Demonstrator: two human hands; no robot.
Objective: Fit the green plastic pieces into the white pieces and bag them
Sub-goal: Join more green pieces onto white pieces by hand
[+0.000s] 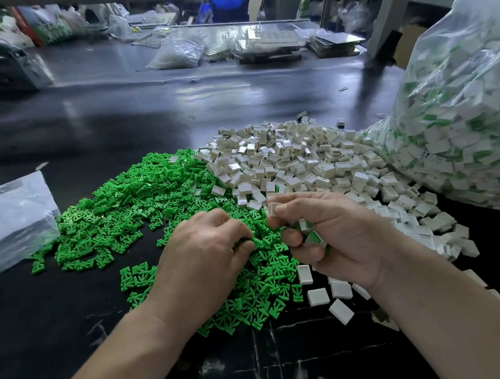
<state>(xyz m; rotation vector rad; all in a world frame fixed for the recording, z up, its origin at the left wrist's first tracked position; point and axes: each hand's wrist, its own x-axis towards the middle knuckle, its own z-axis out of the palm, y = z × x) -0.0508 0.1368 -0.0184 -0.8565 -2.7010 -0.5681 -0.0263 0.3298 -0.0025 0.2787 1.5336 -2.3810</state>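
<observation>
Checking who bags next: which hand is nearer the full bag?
Right. The right hand, holding white pieces, is beside the white pile, toward the bag but apart from it; the left hand, pinching a green piece, is farther off over the green pile.

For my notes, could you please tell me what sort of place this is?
Probably a small-parts assembly factory: heaps of green pieces and white pieces, plus a big bag of fitted ones.

A dark, shiny table top (153,107) stretches far beyond the left hand (200,248) and reflects pale light. Far past the right hand (339,234) stand a grey post (387,25) and stacked clear trays (271,48).
</observation>
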